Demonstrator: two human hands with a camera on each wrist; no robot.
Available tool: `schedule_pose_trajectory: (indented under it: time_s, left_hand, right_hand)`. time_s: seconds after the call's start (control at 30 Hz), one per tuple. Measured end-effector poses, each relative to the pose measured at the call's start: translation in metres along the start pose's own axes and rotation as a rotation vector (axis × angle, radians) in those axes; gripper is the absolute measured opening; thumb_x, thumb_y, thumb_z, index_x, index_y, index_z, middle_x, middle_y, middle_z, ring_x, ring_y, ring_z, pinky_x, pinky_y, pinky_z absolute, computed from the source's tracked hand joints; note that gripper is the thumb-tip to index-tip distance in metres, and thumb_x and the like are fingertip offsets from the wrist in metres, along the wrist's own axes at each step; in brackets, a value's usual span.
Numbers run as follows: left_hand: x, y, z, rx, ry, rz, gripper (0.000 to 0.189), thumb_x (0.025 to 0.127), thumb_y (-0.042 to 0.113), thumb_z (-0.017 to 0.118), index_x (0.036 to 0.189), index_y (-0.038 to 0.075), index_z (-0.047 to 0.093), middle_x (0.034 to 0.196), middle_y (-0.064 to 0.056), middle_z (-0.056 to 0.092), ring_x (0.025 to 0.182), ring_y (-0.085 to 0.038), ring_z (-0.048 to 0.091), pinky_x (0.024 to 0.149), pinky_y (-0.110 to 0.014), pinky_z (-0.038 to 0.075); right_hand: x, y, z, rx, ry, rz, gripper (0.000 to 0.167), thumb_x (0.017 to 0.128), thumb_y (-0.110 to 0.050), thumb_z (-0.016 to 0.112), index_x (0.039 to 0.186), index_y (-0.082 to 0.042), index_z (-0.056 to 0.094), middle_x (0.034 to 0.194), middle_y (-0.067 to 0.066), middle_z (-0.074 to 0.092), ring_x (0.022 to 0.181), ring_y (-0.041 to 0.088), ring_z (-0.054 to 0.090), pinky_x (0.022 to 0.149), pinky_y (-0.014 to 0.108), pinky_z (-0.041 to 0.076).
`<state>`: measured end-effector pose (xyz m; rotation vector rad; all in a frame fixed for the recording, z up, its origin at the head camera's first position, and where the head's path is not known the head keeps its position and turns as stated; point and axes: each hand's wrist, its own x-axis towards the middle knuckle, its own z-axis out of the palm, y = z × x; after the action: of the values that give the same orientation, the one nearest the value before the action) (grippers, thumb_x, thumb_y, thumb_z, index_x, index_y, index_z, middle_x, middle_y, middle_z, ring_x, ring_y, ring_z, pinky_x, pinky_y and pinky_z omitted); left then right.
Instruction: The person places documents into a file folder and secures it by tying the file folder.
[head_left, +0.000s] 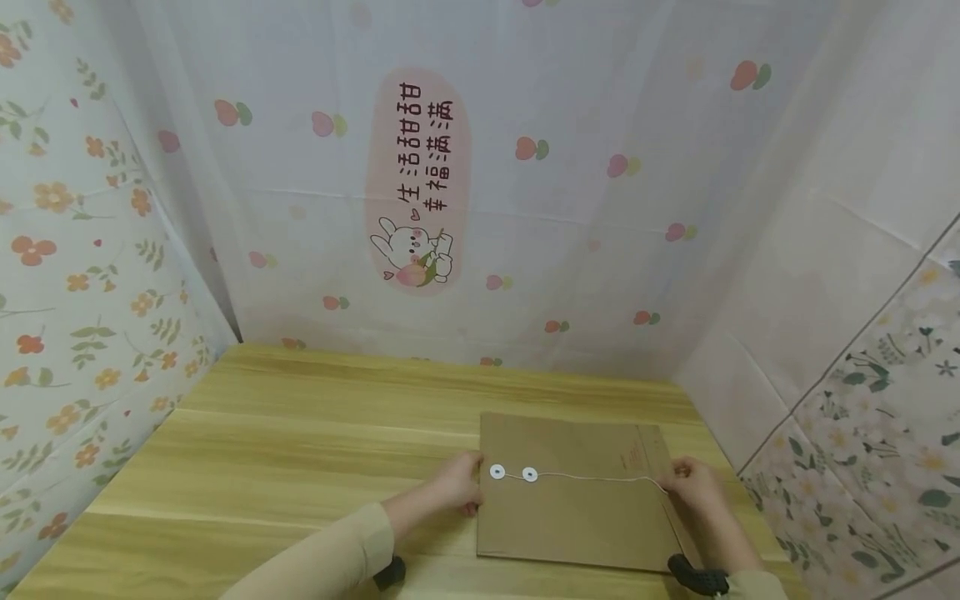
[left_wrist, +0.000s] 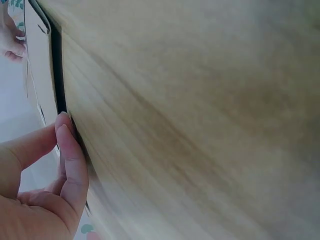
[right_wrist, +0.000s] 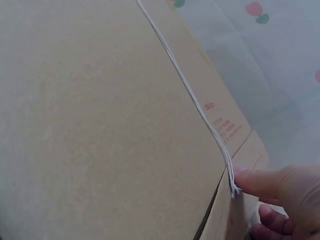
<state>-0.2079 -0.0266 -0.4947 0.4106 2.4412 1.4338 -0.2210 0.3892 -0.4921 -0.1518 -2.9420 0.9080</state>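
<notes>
A brown kraft-paper document envelope (head_left: 570,521) lies on the right part of the table, with two white button discs (head_left: 530,474) near its left edge. From the discs a white string (head_left: 592,478) runs across to the right edge. My left hand (head_left: 459,483) pinches the envelope's left edge; in the left wrist view the thumb and index finger (left_wrist: 75,160) meet at that edge. At the opposite side my right hand (head_left: 699,490) grips the right edge. The right wrist view shows the thumb (right_wrist: 257,182) beside the string's frayed end, on a folded strip there.
The wood-grain table (head_left: 262,467) extends to the left of the envelope. A white curtain (head_left: 570,200) with printed hearts and a rabbit hangs behind it. Flowered cloth (head_left: 82,275) stands along the left side, and more covers the right. Black straps (head_left: 697,575) sit at both wrists.
</notes>
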Motion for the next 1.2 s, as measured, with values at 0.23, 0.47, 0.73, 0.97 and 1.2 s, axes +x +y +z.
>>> schedule_pose_trajectory:
  time_s: [0.23,0.47,0.73,0.97,1.2]
  left_hand:
    - [0.003,0.004,-0.005,0.154,-0.037,0.025,0.072,0.063,-0.015,0.070,0.132,-0.011,0.048,0.088,-0.019,0.062,0.048,-0.014,0.055,0.041,-0.025,0.048]
    - [0.002,0.005,-0.014,0.501,-0.066,0.141,0.063,0.068,0.012,0.078,0.124,-0.005,0.057,0.114,-0.016,0.064,0.097,-0.026,0.062,0.084,-0.037,0.052]
    - [0.001,0.002,-0.018,0.742,-0.066,0.183,0.072,0.070,0.045,0.080,0.129,0.008,0.058,0.136,-0.013,0.048,0.123,-0.036,0.044,0.096,-0.051,0.043]
    - [0.003,-0.004,-0.019,0.734,-0.118,0.164,0.088,0.074,0.052,0.076,0.142,0.008,0.042,0.151,-0.009,0.033,0.137,-0.035,0.030,0.102,-0.063,0.029]
    - [0.001,-0.001,-0.022,0.808,-0.148,0.184,0.090,0.077,0.055,0.071,0.146,0.007,0.038,0.152,-0.009,0.031,0.138,-0.034,0.028,0.102,-0.063,0.030]
  right_hand:
    - [0.002,-0.001,0.004,0.017,0.024,-0.011,0.064,0.079,-0.014,0.076,0.123,0.017,0.042,0.107,0.040,0.054,0.098,0.053,0.053,0.081,0.059,0.045]
    - [-0.002,-0.021,0.012,-0.137,0.130,-0.197,0.052,0.074,-0.002,0.075,0.121,0.009,0.055,0.119,0.039,0.048,0.106,0.056,0.046,0.085,0.066,0.039]
    - [-0.011,-0.056,0.045,-0.071,0.078,-0.440,0.037,0.081,-0.010,0.076,0.115,0.001,0.065,0.112,0.017,0.064,0.106,0.039,0.056,0.088,0.056,0.045]
    - [-0.015,-0.075,0.070,-0.060,-0.037,-0.448,0.035,0.083,-0.020,0.075,0.114,-0.006,0.067,0.110,0.005,0.065,0.106,0.029,0.058,0.091,0.049,0.046]
    - [-0.018,-0.078,0.079,-0.121,-0.020,-0.436,0.009,0.082,-0.015,0.075,0.084,-0.017,0.065,0.083,-0.009,0.058,0.083,0.015,0.053,0.077,0.039,0.045]
